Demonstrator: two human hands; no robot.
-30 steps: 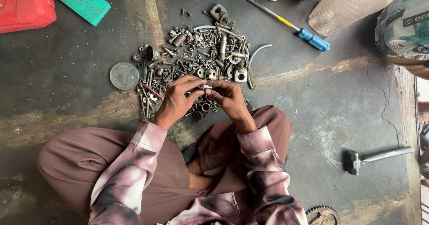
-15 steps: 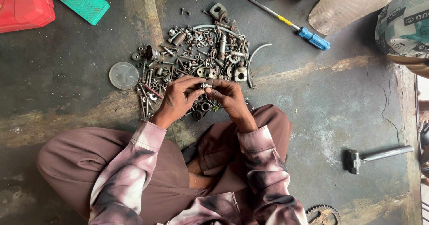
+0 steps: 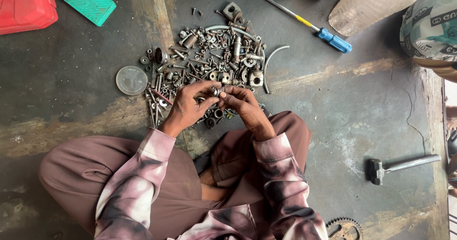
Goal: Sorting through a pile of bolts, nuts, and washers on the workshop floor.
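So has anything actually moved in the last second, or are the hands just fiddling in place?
Hardly anything. The left hand and right hand stay pinched together on a small grey metal part above the heap of grey nuts and bolts. The blue-handled screwdriver and steel hammer lie unmoved.

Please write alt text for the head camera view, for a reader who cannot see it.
A person sits cross-legged on a concrete floor, left hand and right hand together pinching a small metal fastener over a pile of nuts and bolts. A blue-handled screwdriver lies beyond and a hammer to the right.
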